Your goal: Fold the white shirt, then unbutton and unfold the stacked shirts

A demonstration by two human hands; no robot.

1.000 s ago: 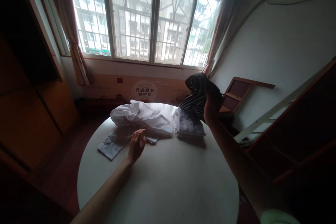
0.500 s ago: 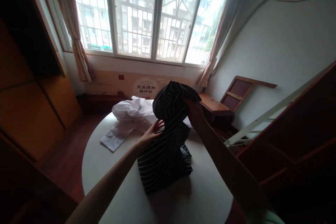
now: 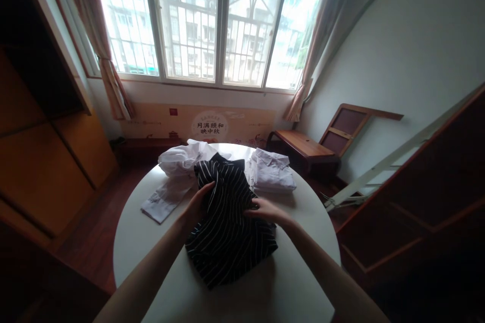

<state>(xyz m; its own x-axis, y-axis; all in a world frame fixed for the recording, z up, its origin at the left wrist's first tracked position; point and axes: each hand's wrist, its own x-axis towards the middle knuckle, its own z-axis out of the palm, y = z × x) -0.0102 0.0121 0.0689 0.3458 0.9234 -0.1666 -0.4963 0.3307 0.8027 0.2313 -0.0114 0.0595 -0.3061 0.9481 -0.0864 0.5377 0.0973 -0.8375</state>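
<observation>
Single head-worn view, facing forward and down over the round white counter point(image 3: 131, 234).
It looks from above the counter's near side, the left forearm point(image 3: 151, 262) and right forearm point(image 3: 326, 262) reaching in from below; the striped garment point(image 3: 231, 232) lies close, just under the middle of the view. Past the far rim is the window point(image 3: 189, 35), well apart from the lens and cut by the top edge. Coverage is wide, from the orange cabinet point(image 3: 76, 151) at left to the pale wall point(image 3: 428, 50) at right, the window's uprights splaying upward.
</observation>
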